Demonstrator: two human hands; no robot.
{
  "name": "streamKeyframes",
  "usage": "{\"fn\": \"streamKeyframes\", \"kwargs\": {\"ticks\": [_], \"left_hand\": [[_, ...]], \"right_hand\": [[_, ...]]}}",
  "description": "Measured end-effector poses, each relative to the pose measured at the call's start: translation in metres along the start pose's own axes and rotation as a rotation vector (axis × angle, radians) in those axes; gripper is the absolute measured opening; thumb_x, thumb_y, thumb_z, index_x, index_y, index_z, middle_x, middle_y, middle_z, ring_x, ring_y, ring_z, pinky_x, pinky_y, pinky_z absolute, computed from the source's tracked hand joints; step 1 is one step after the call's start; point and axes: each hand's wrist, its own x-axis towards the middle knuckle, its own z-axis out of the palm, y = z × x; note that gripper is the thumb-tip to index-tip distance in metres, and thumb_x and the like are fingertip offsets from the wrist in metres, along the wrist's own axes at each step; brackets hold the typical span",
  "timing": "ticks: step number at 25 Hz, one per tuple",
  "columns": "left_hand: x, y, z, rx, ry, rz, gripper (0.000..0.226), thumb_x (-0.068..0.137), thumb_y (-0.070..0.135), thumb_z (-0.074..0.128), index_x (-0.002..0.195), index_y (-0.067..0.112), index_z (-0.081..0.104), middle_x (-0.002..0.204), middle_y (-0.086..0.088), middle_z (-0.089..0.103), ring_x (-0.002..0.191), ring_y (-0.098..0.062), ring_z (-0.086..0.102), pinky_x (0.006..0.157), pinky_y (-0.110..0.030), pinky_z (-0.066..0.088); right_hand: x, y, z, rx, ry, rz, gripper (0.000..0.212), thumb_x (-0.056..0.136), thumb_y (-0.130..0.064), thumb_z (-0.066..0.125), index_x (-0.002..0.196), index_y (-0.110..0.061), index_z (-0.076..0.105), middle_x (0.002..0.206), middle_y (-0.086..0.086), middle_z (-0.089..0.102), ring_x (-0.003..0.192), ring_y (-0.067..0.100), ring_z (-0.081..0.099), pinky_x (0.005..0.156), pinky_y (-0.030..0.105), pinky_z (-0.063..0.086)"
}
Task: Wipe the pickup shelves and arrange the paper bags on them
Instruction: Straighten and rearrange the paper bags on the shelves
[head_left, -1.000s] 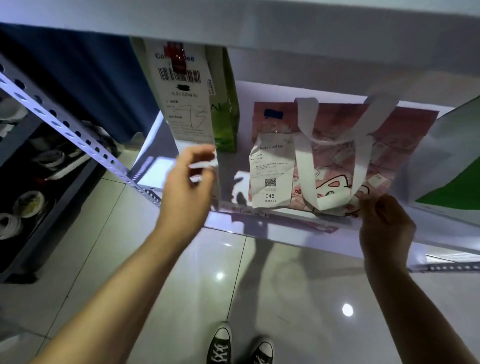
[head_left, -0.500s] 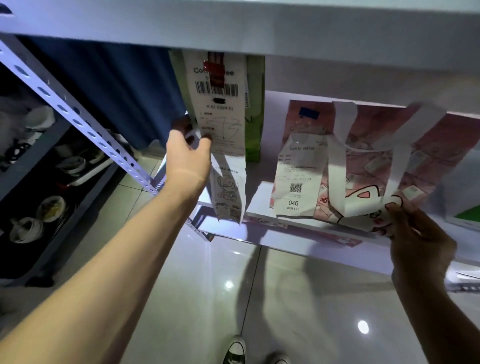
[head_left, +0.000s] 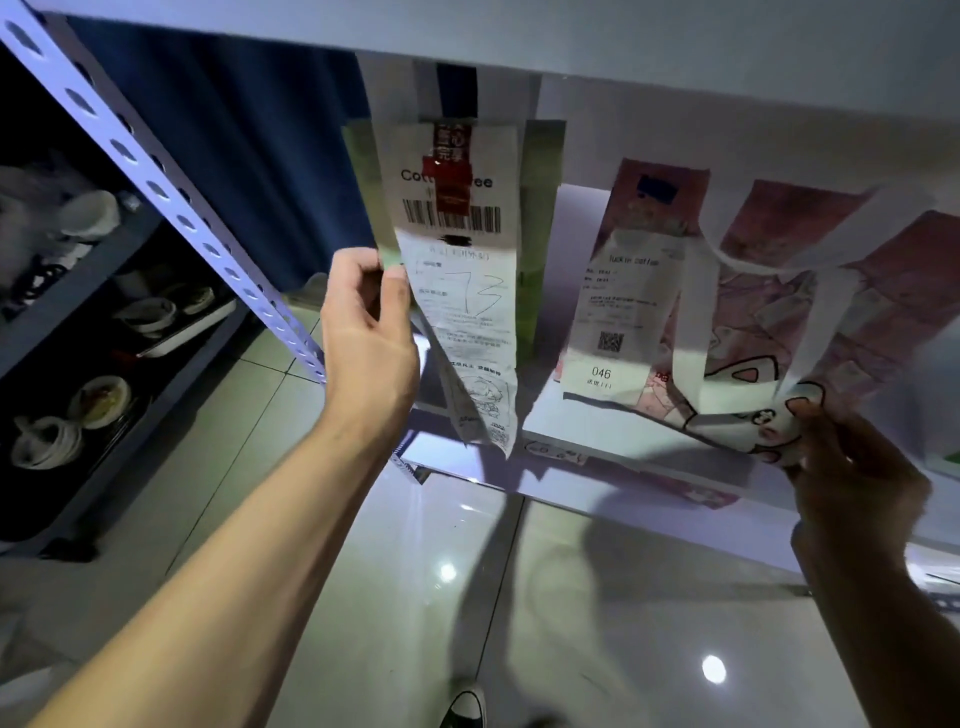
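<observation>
A tall green paper bag (head_left: 540, 228) with a long white receipt (head_left: 470, 291) taped to its front stands on the white shelf (head_left: 597, 436). My left hand (head_left: 366, 332) pinches the bag's left edge beside the receipt, thumb in front. To its right a pink paper bag (head_left: 810, 291) with white handles and a receipt numbered 046 (head_left: 618, 317) leans on the same shelf. My right hand (head_left: 852, 467) grips that pink bag's lower front corner.
The shelf above (head_left: 623, 57) hangs low over both bags. A perforated metal upright (head_left: 171, 208) slants at the left, with a dark rack of bowls and dishes (head_left: 93, 395) beyond it. A blue curtain (head_left: 249, 171) hangs behind. Glossy floor tiles (head_left: 415, 597) lie below.
My left hand has gone from the shelf's front edge up to the green bag's left side and taken hold of it. The right hand keeps its grip on the pink bag.
</observation>
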Motion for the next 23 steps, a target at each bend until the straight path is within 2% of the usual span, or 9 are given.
{"fn": "streamKeyframes", "kwargs": {"ticks": [3, 5, 9, 12, 14, 16, 19, 21, 23], "left_hand": [[-0.016, 0.000, -0.020, -0.023, 0.035, 0.001, 0.015, 0.102, 0.030, 0.048, 0.101, 0.017, 0.055, 0.107, -0.018, 0.067, 0.102, -0.039, 0.062, 0.094, -0.061, 0.051], [-0.027, -0.001, -0.035, -0.021, 0.050, 0.010, 0.014, 0.101, 0.034, 0.049, 0.098, 0.023, 0.056, 0.104, -0.015, 0.067, 0.099, -0.037, 0.063, 0.090, -0.061, 0.052], [-0.047, -0.004, -0.062, 0.001, 0.066, 0.021, 0.011, 0.100, 0.036, 0.049, 0.094, 0.031, 0.057, 0.100, -0.001, 0.069, 0.090, -0.018, 0.064, 0.082, -0.041, 0.055], [-0.061, -0.008, -0.079, 0.010, 0.063, -0.009, 0.012, 0.100, 0.035, 0.049, 0.094, 0.033, 0.058, 0.095, 0.004, 0.069, 0.087, -0.008, 0.063, 0.077, -0.029, 0.053], [-0.072, -0.010, -0.090, -0.011, 0.055, -0.042, 0.013, 0.101, 0.035, 0.049, 0.094, 0.034, 0.060, 0.096, 0.004, 0.071, 0.088, -0.010, 0.065, 0.079, -0.034, 0.053], [-0.084, -0.014, -0.096, -0.021, 0.042, -0.062, 0.014, 0.101, 0.036, 0.050, 0.094, 0.033, 0.061, 0.096, 0.004, 0.073, 0.089, -0.012, 0.068, 0.080, -0.040, 0.054], [-0.101, -0.027, -0.104, -0.001, 0.035, -0.114, 0.014, 0.101, 0.035, 0.051, 0.093, 0.031, 0.062, 0.089, 0.003, 0.073, 0.078, -0.010, 0.068, 0.076, -0.040, 0.055], [-0.112, -0.039, -0.106, -0.008, 0.038, -0.153, 0.014, 0.102, 0.033, 0.052, 0.093, 0.029, 0.062, 0.085, -0.002, 0.072, 0.074, -0.013, 0.066, 0.072, -0.036, 0.057], [-0.119, -0.048, -0.106, -0.026, 0.040, -0.193, 0.013, 0.101, 0.032, 0.053, 0.094, 0.027, 0.063, 0.083, -0.007, 0.070, 0.071, -0.014, 0.064, 0.068, -0.026, 0.058]], "right_hand": [[0.000, -0.009, 0.015, -0.055, -0.021, -0.017, 0.005, 0.081, -0.028, 0.076, 0.084, -0.025, 0.079, 0.090, 0.003, 0.075, 0.093, 0.023, 0.072, 0.093, 0.054, 0.058], [0.000, -0.017, 0.030, -0.061, -0.035, -0.014, 0.009, 0.086, -0.023, 0.072, 0.079, -0.027, 0.076, 0.092, 0.002, 0.073, 0.094, 0.022, 0.069, 0.096, 0.054, 0.056], [-0.003, -0.026, 0.069, -0.012, -0.124, -0.050, 0.020, 0.096, -0.008, 0.063, 0.114, -0.012, 0.070, 0.115, 0.014, 0.071, 0.111, 0.031, 0.066, 0.102, 0.045, 0.053], [-0.013, -0.034, 0.099, 0.117, -0.191, -0.005, 0.026, 0.096, 0.004, 0.058, 0.116, -0.007, 0.069, 0.107, 0.008, 0.070, 0.102, 0.021, 0.066, 0.092, 0.029, 0.057], [-0.017, -0.037, 0.123, 0.100, -0.205, 0.050, 0.028, 0.095, 0.005, 0.056, 0.115, -0.007, 0.072, 0.103, 0.002, 0.070, 0.095, 0.015, 0.064, 0.084, 0.020, 0.054], [-0.020, -0.040, 0.149, 0.227, -0.216, 0.103, 0.022, 0.096, 0.008, 0.055, 0.113, 0.004, 0.068, 0.091, -0.001, 0.073, 0.085, 0.011, 0.063, 0.082, 0.017, 0.051], [-0.024, -0.038, 0.180, 0.081, -0.251, -0.016, 0.019, 0.096, 0.008, 0.057, 0.112, 0.002, 0.065, 0.065, -0.021, 0.069, 0.069, -0.004, 0.059, 0.078, 0.010, 0.047], [-0.026, -0.033, 0.194, -0.013, -0.313, -0.104, 0.020, 0.097, 0.002, 0.061, 0.116, 0.003, 0.068, 0.074, -0.011, 0.069, 0.060, -0.016, 0.052, 0.066, 0.002, 0.041], [-0.027, -0.031, 0.204, -0.129, -0.332, -0.173, 0.019, 0.097, -0.003, 0.063, 0.110, 0.007, 0.071, 0.086, 0.002, 0.067, 0.056, -0.017, 0.049, 0.060, 0.001, 0.036]]}}
